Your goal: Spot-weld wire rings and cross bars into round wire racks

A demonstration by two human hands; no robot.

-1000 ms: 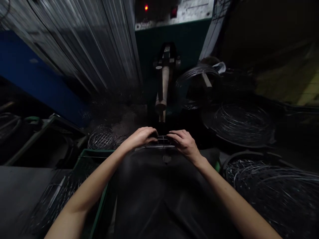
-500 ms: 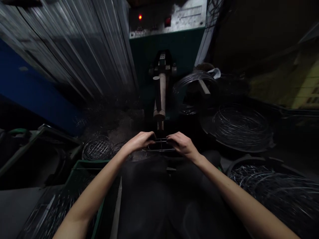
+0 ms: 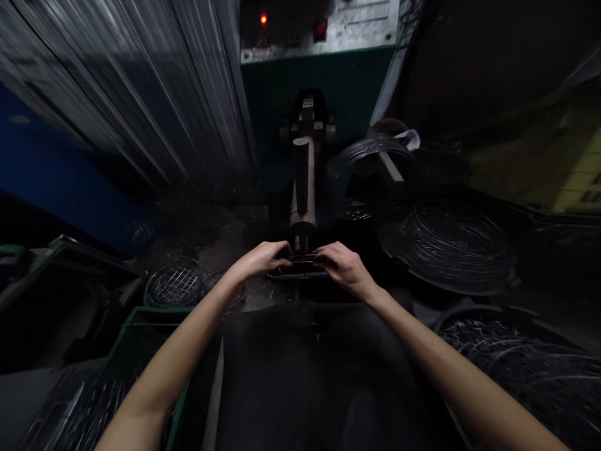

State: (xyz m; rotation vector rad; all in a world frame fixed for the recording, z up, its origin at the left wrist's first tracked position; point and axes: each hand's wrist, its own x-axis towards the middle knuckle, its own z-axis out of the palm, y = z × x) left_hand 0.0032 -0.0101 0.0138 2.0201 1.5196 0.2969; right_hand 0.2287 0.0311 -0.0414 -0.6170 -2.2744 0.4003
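A small frame of thin metal wires (image 3: 304, 274) is held level between my two hands, just in front of the welding machine's electrode arm (image 3: 303, 188). My left hand (image 3: 267, 258) pinches its left side, fingers curled round the wires. On the right side, my right hand (image 3: 342, 263) grips it the same way, palm down. The middle of the wires lies at the electrode tip (image 3: 301, 244) below the arm; whether they touch it I cannot make out in the dark.
Behind stands the green machine body (image 3: 310, 81) with a lit red lamp (image 3: 263, 19). Wire coils (image 3: 455, 244) and a tub of wire pieces (image 3: 488, 338) lie right. To the left are a round wire grid (image 3: 177, 283) and a green crate (image 3: 136, 319) beside more wires.
Both hands have moved slightly forward with the wire frame, bringing its wires up to the electrode tip. The camera view has shifted a little.
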